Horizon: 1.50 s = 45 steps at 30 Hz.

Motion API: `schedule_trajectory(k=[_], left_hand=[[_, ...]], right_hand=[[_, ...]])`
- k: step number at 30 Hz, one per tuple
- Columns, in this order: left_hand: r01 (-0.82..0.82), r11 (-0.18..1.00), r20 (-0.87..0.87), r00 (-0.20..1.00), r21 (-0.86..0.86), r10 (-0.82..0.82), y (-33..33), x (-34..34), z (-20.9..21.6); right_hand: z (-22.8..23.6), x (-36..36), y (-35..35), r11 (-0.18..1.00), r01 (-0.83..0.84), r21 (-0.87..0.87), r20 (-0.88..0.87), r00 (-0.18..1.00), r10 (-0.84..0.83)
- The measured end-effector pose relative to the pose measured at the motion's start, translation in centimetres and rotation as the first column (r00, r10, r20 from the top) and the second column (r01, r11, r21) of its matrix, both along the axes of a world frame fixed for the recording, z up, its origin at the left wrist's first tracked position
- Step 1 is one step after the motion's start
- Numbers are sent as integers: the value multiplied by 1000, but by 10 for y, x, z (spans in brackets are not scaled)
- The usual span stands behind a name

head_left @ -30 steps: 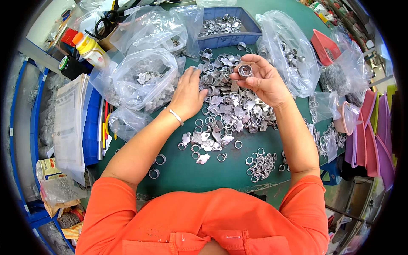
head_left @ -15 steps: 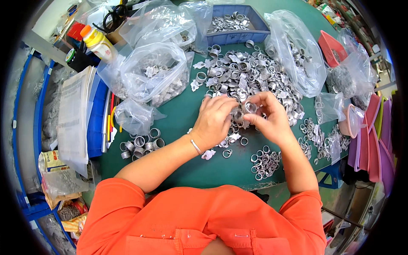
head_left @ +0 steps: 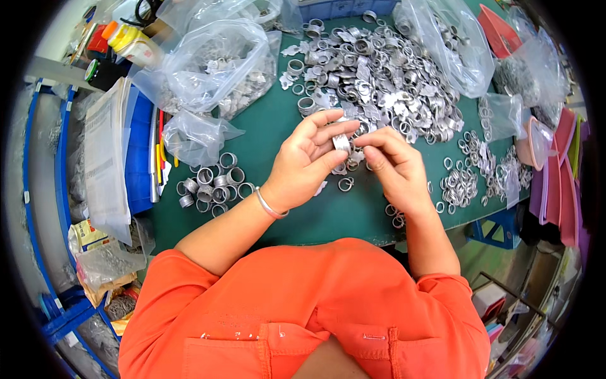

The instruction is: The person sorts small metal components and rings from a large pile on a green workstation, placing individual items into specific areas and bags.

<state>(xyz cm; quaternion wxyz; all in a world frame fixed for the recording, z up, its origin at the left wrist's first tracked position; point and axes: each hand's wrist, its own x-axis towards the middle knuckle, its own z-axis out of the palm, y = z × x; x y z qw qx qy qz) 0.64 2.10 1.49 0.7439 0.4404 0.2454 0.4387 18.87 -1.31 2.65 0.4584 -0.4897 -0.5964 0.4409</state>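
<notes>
My left hand (head_left: 298,165) is raised over the near edge of the big pile, palm turned inward. Between its thumb and fingers sits a wide silver-grey metal ring (head_left: 341,144). Close on the right, my right hand (head_left: 404,174) has its fingertips drawn together beside that ring; whatever they pinch is too small to make out. Beyond both hands spreads a heap of grey metal rings and flat leaf-like pieces (head_left: 379,82). A single thin ring (head_left: 346,184) lies on the green tabletop (head_left: 284,222) below my hands.
Wide rings (head_left: 211,189) are grouped at the left, thin rings (head_left: 459,186) at the right. Clear plastic bags (head_left: 211,63) of metal parts stand behind, near a blue bin (head_left: 341,9). A blue tray of papers (head_left: 144,158) borders the left; pink and purple bins (head_left: 562,183) the right.
My left hand has turned palm inward, now showing a wide ring in its fingers. My right hand has come back from the pile. The view has tilted nearer to me.
</notes>
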Motion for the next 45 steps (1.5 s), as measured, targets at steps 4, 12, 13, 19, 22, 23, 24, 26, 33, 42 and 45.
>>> schedule_trajectory(k=[4, 12, 13, 19, 22, 23, 24, 26, 33, 42, 45], left_hand=[[70, 990, -46, 997, 119, -65, -10, 2, 2], [297, 877, -516, 854, 378, -67, -6, -19, 9], [287, 909, -458, 880, 301, -126, -9, -18, 7], [46, 999, -341, 939, -1, -43, 1, -45, 7], [1, 993, -205, 978, -119, -26, 6, -66, 3], [27, 983, -90, 995, -184, -44, 6, -53, 7], [58, 968, 28, 998, -244, -53, 4, -43, 10], [113, 959, 94, 991, -259, -91, 1, -33, 11], [-58, 989, -201, 976, 137, 85, -5, -29, 6], [-197, 853, -306, 875, 483, 375, -5, -20, 1], [-209, 902, -287, 900, 378, 328, -5, -24, -5]], right_hand=[[-5, 0, -10, 956, -196, -217, -323, 939, 119], [-7, 5, -23, 969, -219, -111, -120, 971, 206], [-3, 4, -24, 972, -212, -104, -105, 974, 201], [0, 21, -33, 991, -118, -66, -419, 905, 80], [-4, 34, -26, 994, 65, -86, -287, 954, -88], [-4, 37, -15, 989, 135, -60, -142, 980, -142], [-4, 38, -4, 980, 197, -22, 4, 980, -197], [-7, 30, 15, 938, 313, 149, 292, 892, -344], [4, -14, 9, 957, -46, -285, -331, 942, -53], [-4, -19, 4, 818, -337, -467, -796, 563, -223], [-9, -12, 2, 779, -415, -470, -855, 434, -285]])
